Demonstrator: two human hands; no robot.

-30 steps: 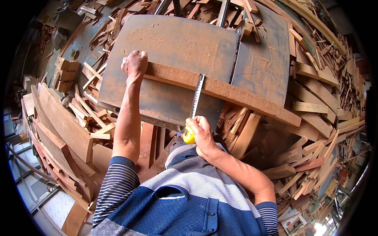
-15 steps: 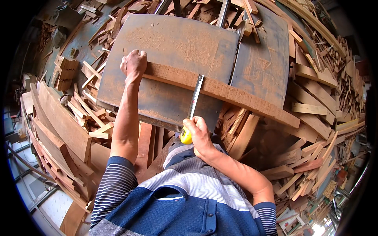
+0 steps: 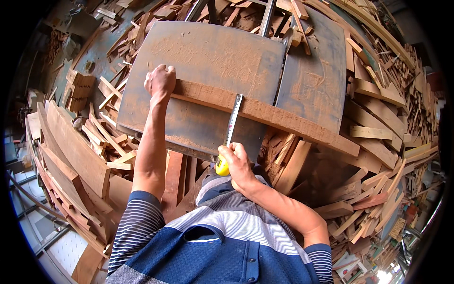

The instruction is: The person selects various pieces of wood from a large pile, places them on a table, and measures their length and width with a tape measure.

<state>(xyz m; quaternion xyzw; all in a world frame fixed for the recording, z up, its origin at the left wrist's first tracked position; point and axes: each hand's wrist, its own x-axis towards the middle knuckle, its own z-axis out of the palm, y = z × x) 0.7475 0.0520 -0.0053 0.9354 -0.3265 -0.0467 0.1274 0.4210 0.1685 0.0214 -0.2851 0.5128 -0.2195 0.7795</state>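
A long reddish-brown wooden board [image 3: 293, 119] lies across the dusty metal saw table [image 3: 213, 52], its right end jutting past the near edge. My left hand [image 3: 161, 81] is closed around the board's left end. In my right hand [image 3: 238, 163], below the table's near edge, is a yellow tape measure [image 3: 222, 166]. Its white blade [image 3: 231, 123] is drawn out away from me, and the tip rests on the board's top face near the middle. My right fingers wrap the case and hide part of it.
A saw blade [image 3: 288, 37] stands in the slot between the table's two plates, with wood offcuts [image 3: 299, 35] beside it. Stacked planks [image 3: 75, 146] rise at the left. Heaped timber [image 3: 378, 132] crowds the right side, and small blocks [image 3: 78, 85] sit at the far left.
Almost nothing differs. The view has shifted slightly; both hands keep their holds, and the tape blade still reaches the board.
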